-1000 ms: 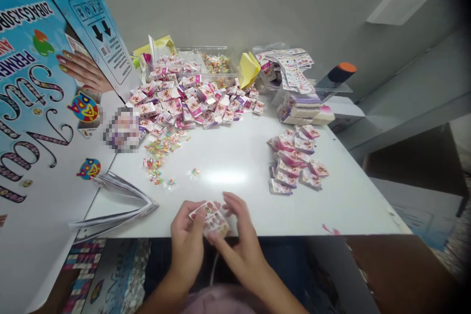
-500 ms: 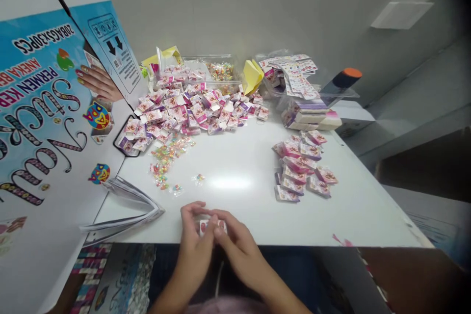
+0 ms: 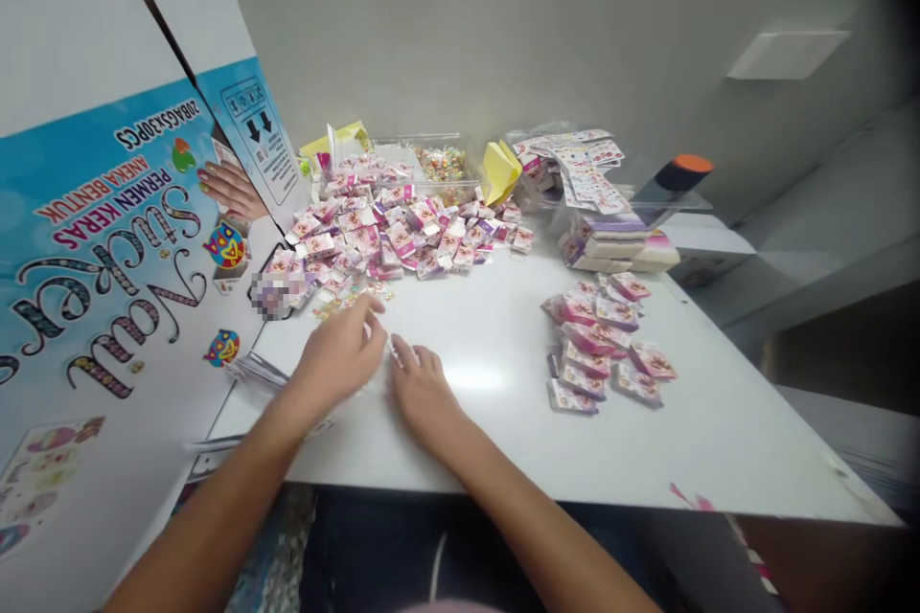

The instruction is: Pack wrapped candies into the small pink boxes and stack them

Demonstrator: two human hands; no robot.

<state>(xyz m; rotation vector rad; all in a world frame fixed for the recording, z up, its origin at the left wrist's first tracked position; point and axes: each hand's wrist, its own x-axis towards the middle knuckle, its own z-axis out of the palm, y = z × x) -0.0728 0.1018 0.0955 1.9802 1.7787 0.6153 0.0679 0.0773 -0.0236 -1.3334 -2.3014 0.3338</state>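
Note:
My left hand [image 3: 343,351] reaches over the table beside the small clear packets of coloured candy [image 3: 337,305], its fingers curved and a little apart. Close to its right, my right hand [image 3: 424,393] is low over the tabletop with the fingers bent down together. Whatever is under those fingertips is too small and covered to make out. Beyond both hands lies a big heap of small pink and white boxes [image 3: 402,235]. Part of the candy is hidden behind my left hand. A folded paper booklet [image 3: 259,374] is partly covered by my left forearm.
Rows of similar small boxes [image 3: 596,345] lie on the right of the white table [image 3: 495,450]. Behind them are sticker sheets [image 3: 593,168], stacked cartons [image 3: 610,249] and a dark orange-topped cylinder [image 3: 679,177]. A large printed carton [image 3: 144,239] walls the left side.
Both hands have moved forward from the table's front edge and separated. The small printed piece they held no longer shows in them. The camera view has shifted slightly.

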